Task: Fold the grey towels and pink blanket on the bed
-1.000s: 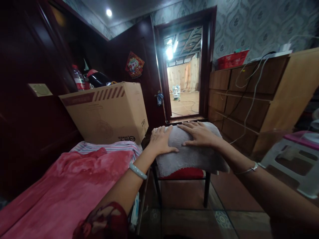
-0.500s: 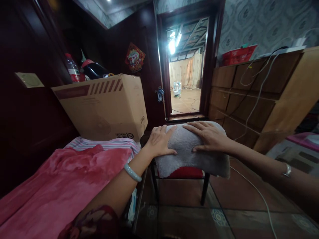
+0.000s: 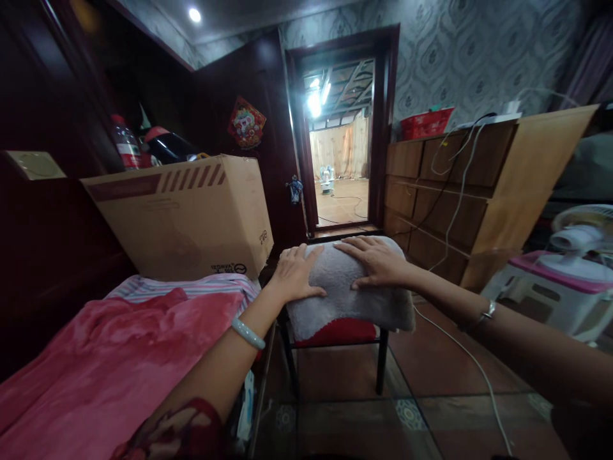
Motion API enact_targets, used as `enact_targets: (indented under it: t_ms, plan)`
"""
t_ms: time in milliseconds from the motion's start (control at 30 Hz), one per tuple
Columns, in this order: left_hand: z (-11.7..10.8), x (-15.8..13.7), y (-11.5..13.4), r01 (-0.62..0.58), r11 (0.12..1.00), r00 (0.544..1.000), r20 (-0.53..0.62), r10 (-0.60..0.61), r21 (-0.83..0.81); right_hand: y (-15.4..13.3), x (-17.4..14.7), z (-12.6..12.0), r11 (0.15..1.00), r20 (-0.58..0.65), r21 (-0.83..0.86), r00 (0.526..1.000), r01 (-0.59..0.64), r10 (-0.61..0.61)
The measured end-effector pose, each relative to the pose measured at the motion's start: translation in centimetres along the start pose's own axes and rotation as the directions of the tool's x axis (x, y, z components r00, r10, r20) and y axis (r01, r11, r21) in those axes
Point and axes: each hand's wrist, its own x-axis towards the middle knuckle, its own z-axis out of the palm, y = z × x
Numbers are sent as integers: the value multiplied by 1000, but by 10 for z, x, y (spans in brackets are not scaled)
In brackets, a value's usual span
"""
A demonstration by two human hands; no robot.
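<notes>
A grey, fluffy piece of cloth (image 3: 335, 306) lies over a chair with a red seat (image 3: 352, 329) and dark legs. Whether it is a cushion or a folded fabric I cannot tell. On its left side rests my left hand (image 3: 297, 271), palm down, fingers spread. My right hand (image 3: 376, 260) lies flat on its upper right part, thumb apart from the fingers. Neither hand grips the cloth. The cloth's right edge hangs past the seat.
Left of the chair is a bed with a pink blanket (image 3: 143, 364) and a large cardboard box (image 3: 182, 217). A wooden drawer cabinet (image 3: 502, 191) stands at the right, with a red basket (image 3: 426, 122) on top. A fan (image 3: 575, 239) sits on a plastic stool (image 3: 546, 287). A white cable (image 3: 474, 361) crosses the floor.
The view has turned a little to the right, bringing the fan on the stool into sight. Both hands stay on the grey cloth in nearly the same places.
</notes>
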Motion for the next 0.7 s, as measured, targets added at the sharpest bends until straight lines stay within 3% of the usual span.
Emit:
enact_targets:
  t_ms: [200, 300, 400, 500, 600, 700]
  plan:
    - [-7, -2, 5, 44, 997, 997, 68, -40, -57, -8, 5, -9, 999, 86, -7, 995, -51, 51]
    - [-12, -10, 10, 50, 996, 995, 92, -43, -75, -28, 8, -17, 996, 55, -36, 995, -77, 79]
    - [-23, -30, 16, 45, 995, 997, 68, -38, -94, -58, 11, -28, 999, -24, -32, 1000, 1, -1]
    - [-40, -63, 24, 16, 993, 999, -32, -20, -120, -91, 17, -34, 994, -26, 29, 994, 109, -108]
    - [-59, -104, 37, -32, 993, 992, -121, 18, -118, -124, 25, -17, 972, 36, 145, 981, 184, -191]
    - [-73, -149, 54, -77, 993, 987, -149, 63, -86, -168, 27, 28, 904, -37, 324, 959, 278, -281]
